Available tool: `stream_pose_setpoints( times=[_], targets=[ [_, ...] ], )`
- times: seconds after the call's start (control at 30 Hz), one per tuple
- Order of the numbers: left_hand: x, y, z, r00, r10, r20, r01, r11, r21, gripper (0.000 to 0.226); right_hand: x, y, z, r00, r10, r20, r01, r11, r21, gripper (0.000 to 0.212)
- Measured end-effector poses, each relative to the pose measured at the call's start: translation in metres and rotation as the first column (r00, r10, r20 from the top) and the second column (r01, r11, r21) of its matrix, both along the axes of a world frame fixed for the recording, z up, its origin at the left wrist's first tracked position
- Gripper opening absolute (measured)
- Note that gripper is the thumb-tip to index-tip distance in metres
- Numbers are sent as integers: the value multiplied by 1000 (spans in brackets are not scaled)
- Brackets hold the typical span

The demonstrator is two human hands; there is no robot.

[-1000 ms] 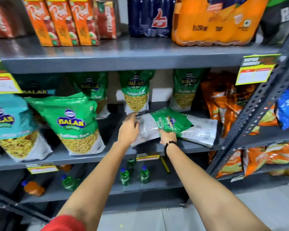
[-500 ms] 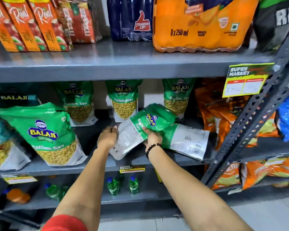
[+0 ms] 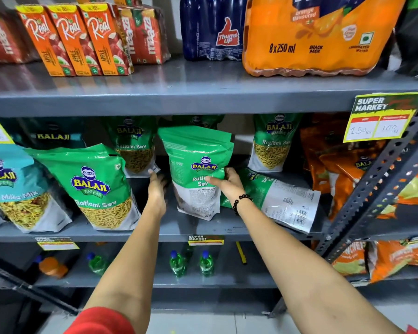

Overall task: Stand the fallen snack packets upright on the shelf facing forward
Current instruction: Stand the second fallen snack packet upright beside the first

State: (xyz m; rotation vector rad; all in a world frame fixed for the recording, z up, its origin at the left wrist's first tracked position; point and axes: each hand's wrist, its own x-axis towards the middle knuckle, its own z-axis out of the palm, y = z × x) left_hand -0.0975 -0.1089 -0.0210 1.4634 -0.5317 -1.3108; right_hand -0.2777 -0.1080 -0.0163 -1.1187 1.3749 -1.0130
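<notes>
My right hand (image 3: 228, 183) grips the green packet (image 3: 196, 169) by its right edge, upright on the middle shelf (image 3: 203, 227); my left hand (image 3: 157, 186) hangs open just left of it; another packet (image 3: 280, 201) lies fallen behind my right wrist.

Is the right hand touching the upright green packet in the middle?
Touching. The head view shows the right hand with thumb laid across the front of the packet and fingers curled round its right edge.
</notes>
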Motion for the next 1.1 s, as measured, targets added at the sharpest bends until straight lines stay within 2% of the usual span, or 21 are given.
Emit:
stream_pose_setpoints(
  times=[0.07, 0.13, 0.23, 0.3, 0.4, 0.43, 0.53, 0.6, 0.67, 0.7, 0.8, 0.87, 0.93, 1.03, 1.1],
  targets=[
    [-2, 0, 4, 998, -48, 34, 48, 999, -8, 71, 1, 6, -6, 967, -39, -250, 58, 996, 72, 97],
    [-6, 1, 7, 996, -57, 74, 58, 998, -21, 68, 6, 14, -7, 946, -63, -318, 122, 978, 168, 102],
    [-5, -2, -2, 994, 4, 107, -6, 1000, 24, 73, 16, 10, -12, 977, -62, -202, 113, 961, 252, 80],
    [-3, 1, -8, 976, 78, 203, -89, 995, 48, 76, 22, -1, -24, 988, -75, -134, 105, 967, 232, 68],
    [6, 5, -15, 929, 165, 330, -190, 981, 46, 73, 24, 4, -22, 998, -44, -55, 52, 986, 158, 22],
    [7, 5, -18, 938, 154, 311, -175, 984, 42, 73, 25, 14, -15, 997, 1, -73, 10, 989, 150, 19],
    [3, 6, -20, 985, 68, 161, -66, 998, -19, 62, 29, 32, -15, 962, 171, -212, -143, 980, 141, 63],
    [-2, 9, -20, 989, 26, 146, -21, 999, -38, 55, 39, 35, -24, 933, 247, -263, -216, 966, 140, 90],
    [-4, 15, -18, 983, 16, 182, -10, 999, -36, 52, 46, 25, -46, 925, 200, -324, -183, 980, 82, 113],
    [-2, 18, -18, 982, -5, 188, 9, 1000, -25, 49, 47, 15, -61, 926, 170, -336, -162, 985, 53, 115],
    [7, 17, -23, 979, -124, 162, 113, 991, 76, 34, 41, 20, -47, 895, 60, -442, -68, 998, -1, 93],
    [12, 16, -20, 972, -125, 198, 111, 991, 80, 24, 31, 15, -42, 865, 45, -501, -49, 999, 4, 78],
    [19, 11, -18, 964, -118, 239, 117, 993, 19, 39, 24, 9, -40, 861, 55, -505, -69, 998, -8, 70],
    [17, 9, -7, 908, -269, 321, 293, 956, -30, 76, 16, 2, -37, 860, 13, -510, -40, 998, -42, 52],
    [10, 9, 0, 868, -363, 339, 406, 912, -62, 78, 11, -1, -35, 833, -57, -550, 26, 998, -64, 38]
  ],
)
